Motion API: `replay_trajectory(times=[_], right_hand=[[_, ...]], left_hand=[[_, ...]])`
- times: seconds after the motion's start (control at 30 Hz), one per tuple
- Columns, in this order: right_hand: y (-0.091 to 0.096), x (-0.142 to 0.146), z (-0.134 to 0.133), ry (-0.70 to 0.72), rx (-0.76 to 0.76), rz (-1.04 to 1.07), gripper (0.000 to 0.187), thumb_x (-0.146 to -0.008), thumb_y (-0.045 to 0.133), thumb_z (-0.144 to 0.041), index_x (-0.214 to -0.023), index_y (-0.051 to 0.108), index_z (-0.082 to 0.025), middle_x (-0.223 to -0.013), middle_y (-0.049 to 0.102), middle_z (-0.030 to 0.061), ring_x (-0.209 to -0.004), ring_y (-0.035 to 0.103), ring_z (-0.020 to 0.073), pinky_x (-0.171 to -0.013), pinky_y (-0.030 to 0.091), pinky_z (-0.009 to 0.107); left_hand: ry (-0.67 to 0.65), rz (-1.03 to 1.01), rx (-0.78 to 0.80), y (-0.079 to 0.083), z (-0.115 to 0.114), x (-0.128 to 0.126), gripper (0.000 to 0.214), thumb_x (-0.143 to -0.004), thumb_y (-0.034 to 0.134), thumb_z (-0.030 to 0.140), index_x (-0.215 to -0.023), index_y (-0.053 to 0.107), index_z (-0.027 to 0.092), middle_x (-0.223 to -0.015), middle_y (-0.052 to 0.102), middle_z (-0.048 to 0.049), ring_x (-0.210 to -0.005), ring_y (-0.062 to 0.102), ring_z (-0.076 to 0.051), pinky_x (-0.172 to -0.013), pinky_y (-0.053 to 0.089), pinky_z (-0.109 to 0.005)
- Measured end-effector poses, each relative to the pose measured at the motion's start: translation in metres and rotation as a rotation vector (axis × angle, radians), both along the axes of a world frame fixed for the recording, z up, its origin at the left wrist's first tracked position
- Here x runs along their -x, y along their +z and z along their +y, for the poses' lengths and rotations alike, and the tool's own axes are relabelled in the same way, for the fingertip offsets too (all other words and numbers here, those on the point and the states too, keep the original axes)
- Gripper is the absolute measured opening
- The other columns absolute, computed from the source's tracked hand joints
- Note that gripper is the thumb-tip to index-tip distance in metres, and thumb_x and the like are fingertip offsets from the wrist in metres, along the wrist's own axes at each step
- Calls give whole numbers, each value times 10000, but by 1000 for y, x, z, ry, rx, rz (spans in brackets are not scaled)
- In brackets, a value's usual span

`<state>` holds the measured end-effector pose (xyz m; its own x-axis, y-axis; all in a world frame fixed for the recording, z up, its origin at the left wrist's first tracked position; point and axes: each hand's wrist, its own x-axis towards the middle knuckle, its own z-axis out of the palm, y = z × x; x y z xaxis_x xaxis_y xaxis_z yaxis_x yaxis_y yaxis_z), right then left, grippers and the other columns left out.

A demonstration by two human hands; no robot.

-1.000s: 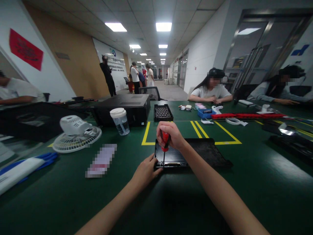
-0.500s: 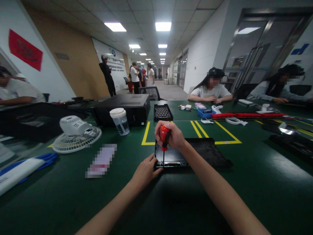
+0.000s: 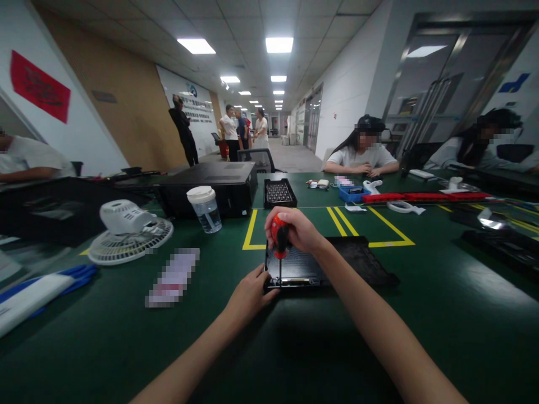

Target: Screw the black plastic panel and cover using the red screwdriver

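My right hand is wrapped round the red and black handle of a screwdriver. The screwdriver stands almost upright, its shaft reaching down to the near left corner of a flat black panel. At that corner my left hand grips the panel, thumb along the near edge and fingers at the left side. A shiny metal strip runs along the panel's near edge. The screw, if there is one under the tip, is too small to make out.
Beyond the panel are a black tray of small parts and a large black case. To the left are a lidded water cup, a white fan and gloves. A blue box sits at the back right, near seated people.
The screwdriver handle has turned a little in my right hand, showing its black side differently. My left hand keeps its place on the panel. People standing in the background have shifted.
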<state>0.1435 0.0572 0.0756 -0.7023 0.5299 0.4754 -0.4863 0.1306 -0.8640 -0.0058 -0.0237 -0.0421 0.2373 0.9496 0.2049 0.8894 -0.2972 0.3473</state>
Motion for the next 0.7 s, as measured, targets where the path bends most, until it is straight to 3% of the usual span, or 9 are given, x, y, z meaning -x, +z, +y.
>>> replay_trajectory(times=[0.23, 0.53, 0.7], right_hand=[[2, -6, -1, -66, -48, -93, 239, -841, 473, -315, -843, 574, -98, -685, 613, 43, -589, 629, 151, -573, 522, 292], [8, -8, -5, -203, -150, -159, 231, -822, 528, -347, -805, 556, -118, -695, 603, 29, -600, 620, 132, -552, 525, 270], [9, -9, -6, -335, -249, -205, 228, -809, 547, -352, -759, 525, -131, -668, 574, 13, -544, 558, 99, -492, 467, 217]], left_hand=[[-1, -13, 7, 1, 0, 0, 239, -766, 591, 330, -954, 599, 183, -1262, 513, -117, -1114, 533, -262, -950, 419, -376], [0, -31, 16, 3, -1, 0, 222, -761, 597, 324, -943, 602, 197, -1259, 520, -101, -1131, 523, -257, -963, 411, -376], [-15, -42, -4, 0, 0, 0, 229, -763, 594, 323, -945, 600, 185, -1287, 499, -125, -1135, 521, -261, -968, 406, -378]])
